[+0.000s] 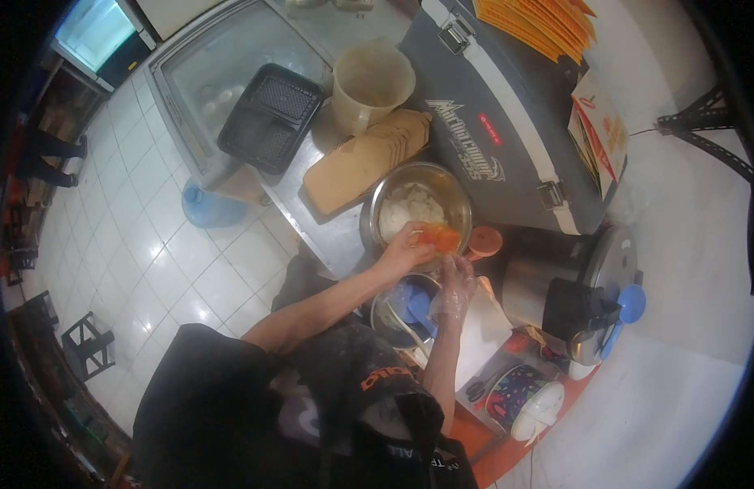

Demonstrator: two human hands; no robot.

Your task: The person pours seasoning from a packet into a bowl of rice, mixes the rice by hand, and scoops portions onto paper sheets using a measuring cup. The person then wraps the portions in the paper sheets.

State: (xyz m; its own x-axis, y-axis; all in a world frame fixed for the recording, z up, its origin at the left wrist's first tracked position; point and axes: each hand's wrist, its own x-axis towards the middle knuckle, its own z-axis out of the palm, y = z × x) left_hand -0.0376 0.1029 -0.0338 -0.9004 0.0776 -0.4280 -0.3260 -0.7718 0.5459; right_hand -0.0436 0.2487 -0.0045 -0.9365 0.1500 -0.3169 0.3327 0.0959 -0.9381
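Note:
My left hand [403, 255] grips a small orange, shiny item [439, 238], perhaps a packet; its exact kind is unclear. It is held over the near rim of a steel bowl [379, 189] with a white, rice-like mass [410, 210] inside. Close below the orange item is my right hand [454, 287], in a clear plastic glove, its fingers pinched together. What they hold, if anything, is hidden. Under my hands stands a second pot [383, 326] with blue utensils [414, 303] in it. A pinkish-orange lidded container [485, 242] sits just right of the bowl.
Brown cardboard trays [344, 175], a black plastic tray [271, 118] and a translucent jug [369, 81] lie beyond the bowl. A grey cooler box [491, 122] stands behind. At right are a steel rice cooker [548, 277], a blue scoop [630, 303] and a patterned container [515, 395].

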